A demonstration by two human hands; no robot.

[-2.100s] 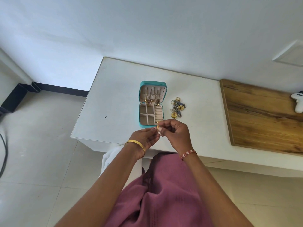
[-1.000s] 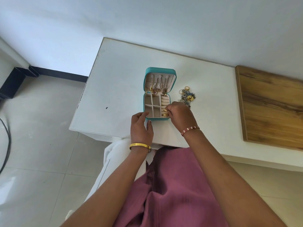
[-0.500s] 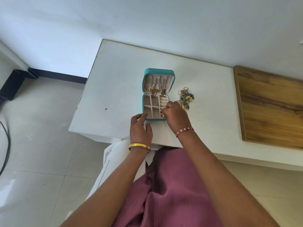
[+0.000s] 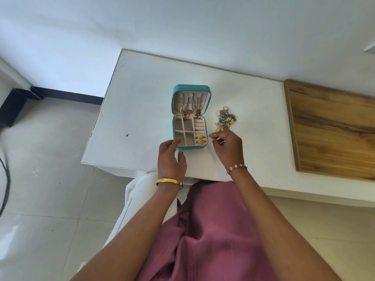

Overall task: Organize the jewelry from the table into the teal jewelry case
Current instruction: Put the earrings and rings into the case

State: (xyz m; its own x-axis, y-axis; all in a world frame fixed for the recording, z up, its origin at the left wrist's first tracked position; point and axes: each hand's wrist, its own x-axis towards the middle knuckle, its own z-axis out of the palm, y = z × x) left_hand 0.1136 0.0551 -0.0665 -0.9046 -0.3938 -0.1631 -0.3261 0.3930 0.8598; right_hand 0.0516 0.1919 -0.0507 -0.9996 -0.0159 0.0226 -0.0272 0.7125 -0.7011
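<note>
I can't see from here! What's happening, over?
Left hand steadies open case. Right hand empty, beside jewelry pile. Two rings slotted. Nothing blocking.

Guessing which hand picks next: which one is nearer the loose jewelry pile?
Right. The right hand sits just below the jewelry pile; the left hand rests across the teal jewelry case.

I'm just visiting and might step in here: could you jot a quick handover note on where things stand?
Left hand: open, fingertips steadying the near left corner of the teal jewelry case.
Right hand: empty, just right of the case.
Case: lid open on the white table; necklaces hang in the lid; two gold rings sit in the ring rolls.
Left: the pile of jewelry beside the case.
</note>
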